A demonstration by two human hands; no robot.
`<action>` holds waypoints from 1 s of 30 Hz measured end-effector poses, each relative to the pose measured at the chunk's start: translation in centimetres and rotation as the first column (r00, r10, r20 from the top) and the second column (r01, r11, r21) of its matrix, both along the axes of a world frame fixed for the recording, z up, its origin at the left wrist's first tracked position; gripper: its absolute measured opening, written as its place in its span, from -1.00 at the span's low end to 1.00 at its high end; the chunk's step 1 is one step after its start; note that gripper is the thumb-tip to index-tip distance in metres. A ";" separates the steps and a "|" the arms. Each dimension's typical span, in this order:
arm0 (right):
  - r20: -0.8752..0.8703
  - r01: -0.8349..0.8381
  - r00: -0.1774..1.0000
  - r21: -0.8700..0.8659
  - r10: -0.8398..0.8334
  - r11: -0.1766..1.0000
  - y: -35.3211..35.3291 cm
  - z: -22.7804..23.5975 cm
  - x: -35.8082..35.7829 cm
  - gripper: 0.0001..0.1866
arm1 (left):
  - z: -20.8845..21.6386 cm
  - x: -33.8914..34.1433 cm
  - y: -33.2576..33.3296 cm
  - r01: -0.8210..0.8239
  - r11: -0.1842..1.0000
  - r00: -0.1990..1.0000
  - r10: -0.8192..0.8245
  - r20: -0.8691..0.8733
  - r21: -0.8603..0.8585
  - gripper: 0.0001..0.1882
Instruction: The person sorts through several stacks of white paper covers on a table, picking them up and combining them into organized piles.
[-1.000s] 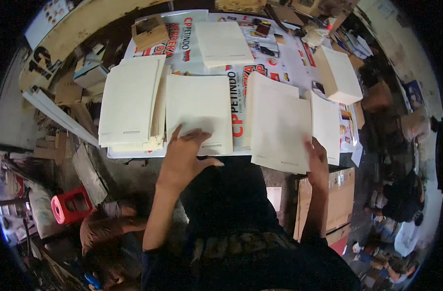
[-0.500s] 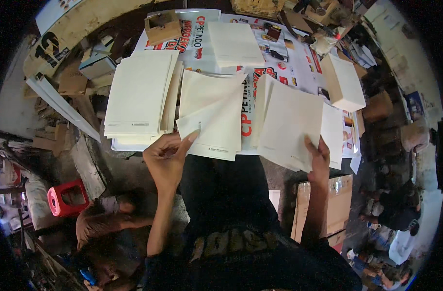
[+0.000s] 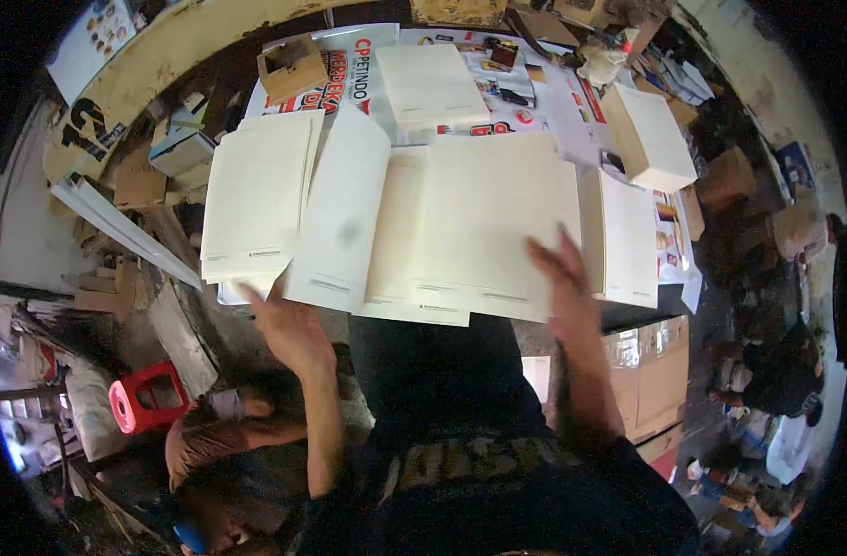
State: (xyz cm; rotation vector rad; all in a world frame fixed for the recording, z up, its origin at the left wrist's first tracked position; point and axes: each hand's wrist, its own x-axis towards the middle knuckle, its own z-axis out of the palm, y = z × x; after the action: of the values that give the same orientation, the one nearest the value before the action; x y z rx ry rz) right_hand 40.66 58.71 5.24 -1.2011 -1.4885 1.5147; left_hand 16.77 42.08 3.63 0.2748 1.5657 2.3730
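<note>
My left hand [image 3: 296, 332], a little blurred, is at the front edge of a thick stack of cream printed sheets [image 3: 256, 195]. Its thumb and fingers are apart, and I see nothing gripped in them. Just right of it a pale sheet [image 3: 340, 218] stands raised and curved, smeared by motion. My right hand [image 3: 569, 287] is also blurred, fingers spread, over the right edge of a large cream sheet [image 3: 497, 222]. That sheet overlaps the middle pile [image 3: 395, 232]. Beyond my right hand lies another cream pile [image 3: 630, 243].
A further cream stack [image 3: 430, 82] lies at the back, and a thick block of paper [image 3: 648, 139] at the right. A wooden box [image 3: 293, 69] stands back left. A red stool [image 3: 150, 397] and cardboard boxes [image 3: 648, 375] are below table level. Other people sit on both sides.
My left hand has come off the middle sheet's corner and moved left. A sheet now stands curved beside the left stack. The right-hand sheet has shifted left over the middle pile; my right hand has opened.
</note>
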 end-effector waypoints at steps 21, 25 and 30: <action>-0.242 -0.273 0.938 -0.074 0.249 0.959 0.4 4.0 4.7 -0.46 | 9.9 9.3 5.8 0.469 0.774 0.825 -0.556 -0.103 -0.426 -0.37; -0.460 0.147 0.857 -0.215 -0.233 0.965 0.0 1.3 10.2 -0.43 | 6.0 12.0 12.6 0.782 0.615 0.605 -0.788 -0.114 -0.103 -0.35; -0.515 0.626 0.704 0.126 -0.489 0.769 3.7 3.5 25.7 -0.50 | 4.0 21.9 24.9 0.738 0.467 0.165 -0.825 -0.540 -0.487 -0.75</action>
State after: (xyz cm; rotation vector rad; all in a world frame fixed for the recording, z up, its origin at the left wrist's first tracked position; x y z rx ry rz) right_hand 66.40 62.42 8.70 -0.9160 -0.8634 1.0033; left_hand 38.72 66.98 7.67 1.7470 1.2214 1.2750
